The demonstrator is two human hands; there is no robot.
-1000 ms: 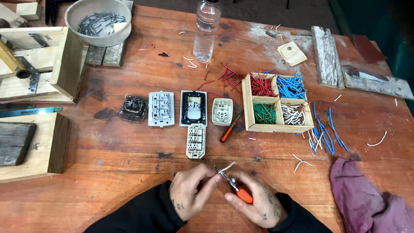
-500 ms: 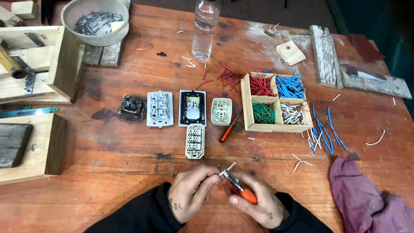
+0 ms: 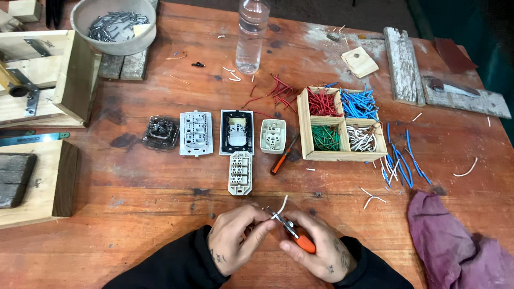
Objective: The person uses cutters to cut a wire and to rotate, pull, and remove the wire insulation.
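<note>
White wire (image 3: 282,204) sat pinched in the left hand (image 3: 238,238), right hand (image 3: 316,250) clamping orange-handled pliers (image 3: 292,232) on it, below the untouched beige socket (image 3: 240,173).

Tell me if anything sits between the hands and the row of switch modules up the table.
Nothing visible does. The left hand and right hand, holding a white wire and orange-handled pliers, face bare wooden table up to the nearest beige module.

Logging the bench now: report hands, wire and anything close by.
Left hand pinches a short white wire. Right hand grips orange-handled pliers at the wire. Beige switch module lies just beyond, apart.
</note>
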